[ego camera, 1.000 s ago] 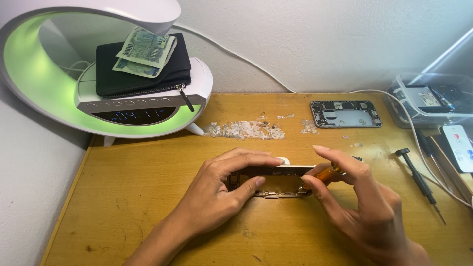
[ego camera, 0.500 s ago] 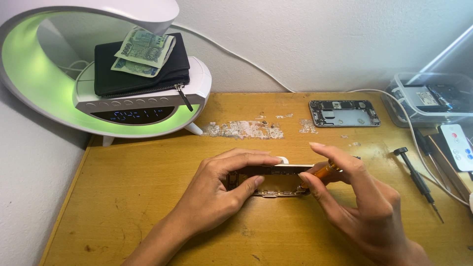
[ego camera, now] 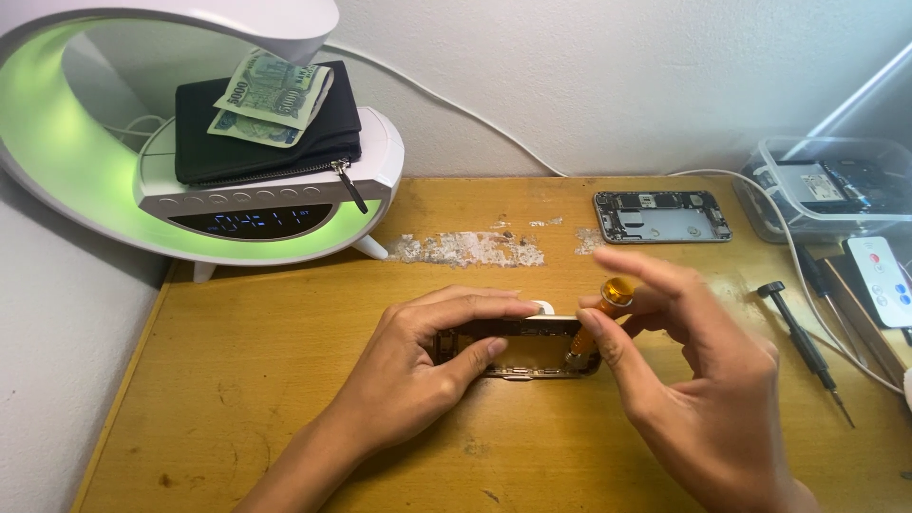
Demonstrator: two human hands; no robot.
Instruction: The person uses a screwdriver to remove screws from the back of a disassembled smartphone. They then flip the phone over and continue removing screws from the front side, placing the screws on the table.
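Observation:
A phone frame (ego camera: pixel 521 350) with its inside parts showing lies on the wooden desk (ego camera: pixel 237 380). My left hand (ego camera: pixel 418 366) grips its left end, thumb at the near edge and fingers over the far edge. My right hand (ego camera: pixel 693 380) holds a small orange-handled screwdriver (ego camera: pixel 601 313) upright, its tip down at the frame's right end. Thumb and fingers pinch the handle, with the index finger stretched above its cap.
A round white lamp clock (ego camera: pixel 266 190) with green glow stands back left, with a black wallet (ego camera: pixel 266 128) and banknotes (ego camera: pixel 271 95) on it. A second opened phone body (ego camera: pixel 662 217) lies at the back. A clear parts box (ego camera: pixel 826 185), a black screwdriver (ego camera: pixel 807 347) and a white cable (ego camera: pixel 788 247) are right.
The screwdriver has gone from lying nearly flat along the frame to standing upright at its right end. My right hand has risen a little. My left hand has stayed put.

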